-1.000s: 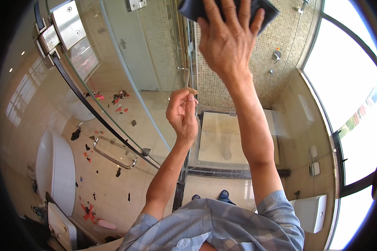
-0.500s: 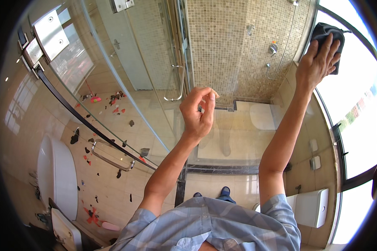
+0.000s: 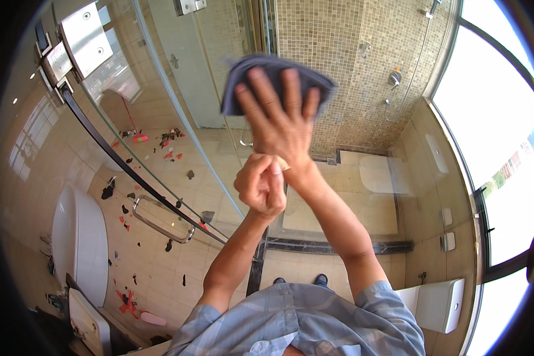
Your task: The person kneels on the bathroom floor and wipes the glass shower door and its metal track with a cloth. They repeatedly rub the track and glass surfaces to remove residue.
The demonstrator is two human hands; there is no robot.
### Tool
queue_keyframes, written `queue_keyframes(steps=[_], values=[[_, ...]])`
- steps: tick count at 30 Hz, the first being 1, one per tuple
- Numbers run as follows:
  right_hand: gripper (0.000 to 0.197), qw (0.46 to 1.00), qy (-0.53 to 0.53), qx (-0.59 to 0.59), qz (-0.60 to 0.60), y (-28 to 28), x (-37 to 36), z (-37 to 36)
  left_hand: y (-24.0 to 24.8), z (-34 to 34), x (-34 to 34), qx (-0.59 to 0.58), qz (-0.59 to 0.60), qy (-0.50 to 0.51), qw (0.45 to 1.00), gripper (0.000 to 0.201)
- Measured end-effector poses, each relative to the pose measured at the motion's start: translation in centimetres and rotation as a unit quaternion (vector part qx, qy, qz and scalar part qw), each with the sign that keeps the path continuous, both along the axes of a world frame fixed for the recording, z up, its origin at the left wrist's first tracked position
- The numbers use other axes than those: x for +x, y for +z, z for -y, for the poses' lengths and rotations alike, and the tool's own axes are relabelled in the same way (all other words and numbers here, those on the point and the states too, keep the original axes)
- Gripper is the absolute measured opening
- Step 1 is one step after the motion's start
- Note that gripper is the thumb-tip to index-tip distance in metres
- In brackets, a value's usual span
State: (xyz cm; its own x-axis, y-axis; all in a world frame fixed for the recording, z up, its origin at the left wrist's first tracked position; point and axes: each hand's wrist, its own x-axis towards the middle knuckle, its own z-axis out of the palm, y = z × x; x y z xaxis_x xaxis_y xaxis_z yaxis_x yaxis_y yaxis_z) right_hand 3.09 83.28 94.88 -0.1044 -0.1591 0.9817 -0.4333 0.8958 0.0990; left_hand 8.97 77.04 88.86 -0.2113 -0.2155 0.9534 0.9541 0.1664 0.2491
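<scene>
My right hand (image 3: 279, 127) lies with spread fingers on a dark grey cloth (image 3: 239, 76), pressing it against what appears to be the clear glass panel in front of me. Hand and cloth are blurred by motion. Just below the right wrist, my left hand (image 3: 260, 187) is closed in a pinch, thumb against bent fingers. A small pale thing (image 3: 283, 162) sticks out of the pinch; its kind is too small to tell. The left hand overlaps the right wrist in view, and I cannot tell whether they touch.
Left, a glass door with a metal handle (image 3: 160, 228) and a steel hinge (image 3: 86, 41). Dark and red scraps litter the floor beside a white bathtub (image 3: 80, 249). Behind the glass is a mosaic-tiled shower wall (image 3: 320, 35). A window (image 3: 486, 101) and a toilet tank (image 3: 445, 305) are right.
My right hand has swept the cloth from the window side at the upper right across to the upper middle. My left hand has shifted slightly left and down, still pinched.
</scene>
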Motion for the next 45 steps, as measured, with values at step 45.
queue_keyframes(steps=[45], values=[[0.045, 0.977, -0.15, -0.149, 0.033, -10.0, 7.8, -36.3, -2.4, -19.2, 1.6, 0.109, 0.184, -0.132, 0.968, 0.019]])
